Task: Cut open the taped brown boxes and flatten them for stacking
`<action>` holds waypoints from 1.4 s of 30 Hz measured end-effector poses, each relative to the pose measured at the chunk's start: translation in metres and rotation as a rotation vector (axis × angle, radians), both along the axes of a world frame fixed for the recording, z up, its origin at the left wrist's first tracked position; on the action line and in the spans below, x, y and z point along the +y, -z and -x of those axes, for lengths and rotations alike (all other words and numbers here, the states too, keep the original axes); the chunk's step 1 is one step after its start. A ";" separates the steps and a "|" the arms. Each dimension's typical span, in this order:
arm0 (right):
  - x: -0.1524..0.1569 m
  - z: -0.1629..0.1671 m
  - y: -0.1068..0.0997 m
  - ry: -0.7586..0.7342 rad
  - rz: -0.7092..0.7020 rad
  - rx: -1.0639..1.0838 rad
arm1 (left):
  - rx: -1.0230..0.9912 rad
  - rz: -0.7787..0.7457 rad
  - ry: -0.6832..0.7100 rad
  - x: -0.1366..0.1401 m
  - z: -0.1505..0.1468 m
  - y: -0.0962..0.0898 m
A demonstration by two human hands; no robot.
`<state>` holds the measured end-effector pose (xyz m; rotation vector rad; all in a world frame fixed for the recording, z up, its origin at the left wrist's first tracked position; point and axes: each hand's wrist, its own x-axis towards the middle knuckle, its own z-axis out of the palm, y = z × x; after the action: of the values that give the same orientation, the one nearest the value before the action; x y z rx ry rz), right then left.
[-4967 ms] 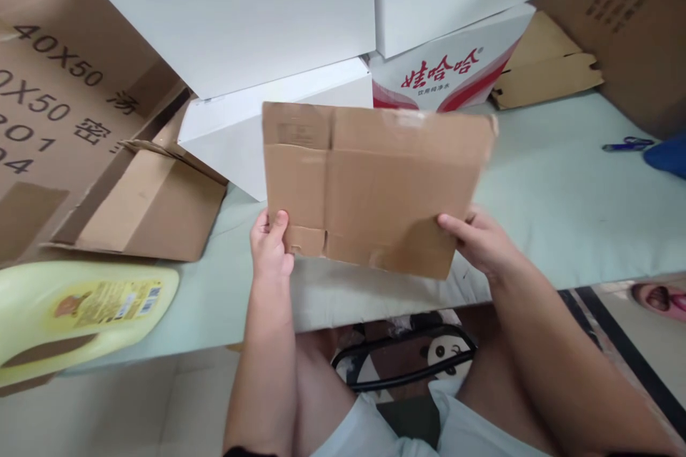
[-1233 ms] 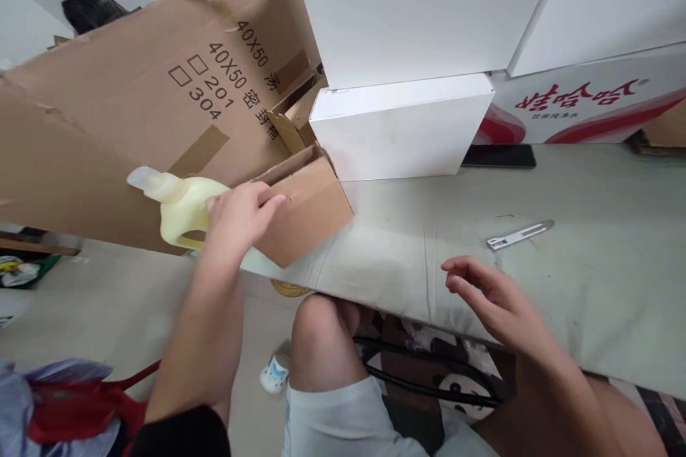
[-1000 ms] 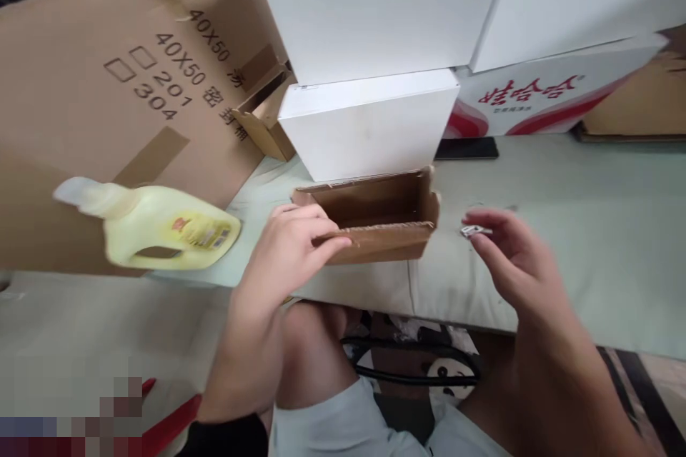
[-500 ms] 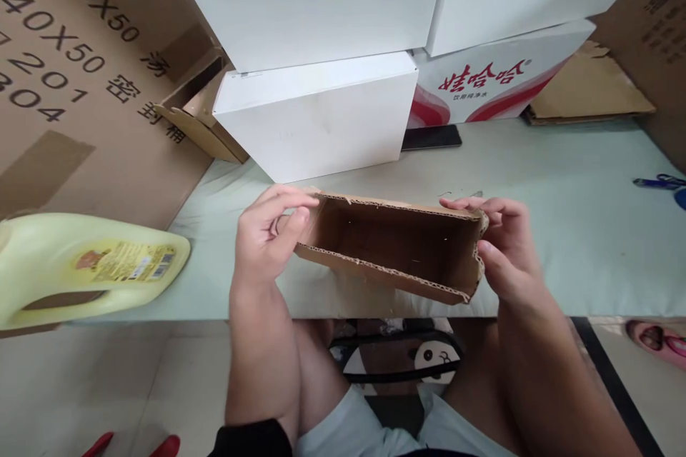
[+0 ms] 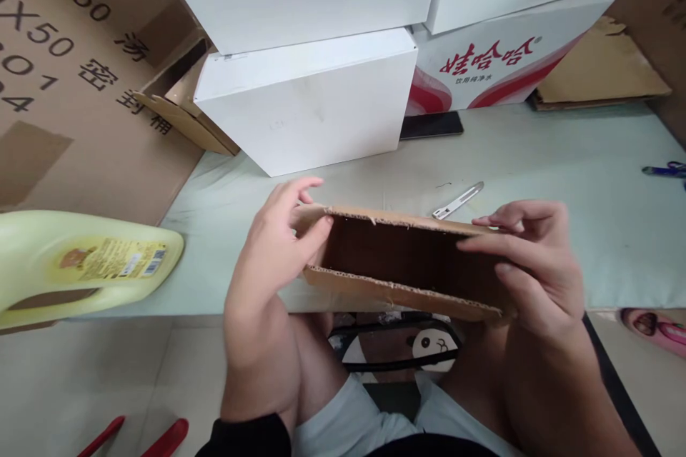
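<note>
A narrow, open-topped cardboard box [image 5: 401, 293] is held between my two hands above the table's front edge. Its cut rim shows corrugation, and the inside is dark with nothing visible in it. My left hand [image 5: 276, 250] grips the box's left end, thumb at the inner corner and fingers partly hidden behind. At the right end, my right hand [image 5: 536, 264] pinches the far wall, with the index finger over the rim and other fingers outside. Just beyond the box, a white utility knife [image 5: 458, 201] lies on the table.
White boxes [image 5: 311, 114] stand at the back, with a black phone [image 5: 431, 125] beside them. A yellow jug [image 5: 91, 264] lies at the left near a large printed carton [image 5: 80, 86]. Flattened cardboard [image 5: 600, 75] and blue scissors [image 5: 667, 171] are on the right of the pale green table [image 5: 589, 193].
The box has shifted slightly right and toward me, uncovering the utility knife behind it. My right hand's index finger has come over the far wall's rim. The camera view has moved slightly.
</note>
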<state>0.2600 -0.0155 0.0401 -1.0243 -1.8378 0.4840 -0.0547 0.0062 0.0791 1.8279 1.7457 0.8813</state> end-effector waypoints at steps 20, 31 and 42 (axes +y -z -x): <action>0.002 0.004 0.016 0.102 0.171 0.292 | -0.346 -0.063 0.024 0.010 -0.005 0.010; 0.015 0.003 0.035 -0.093 0.119 0.285 | -0.860 -0.052 0.316 0.037 0.010 0.055; 0.009 -0.003 0.030 -0.011 0.093 0.272 | -0.760 0.018 0.073 0.031 -0.008 0.041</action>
<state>0.2626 -0.0061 0.0105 -0.9594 -1.5919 0.6864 -0.0472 0.0371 0.0379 1.2729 1.1843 1.3010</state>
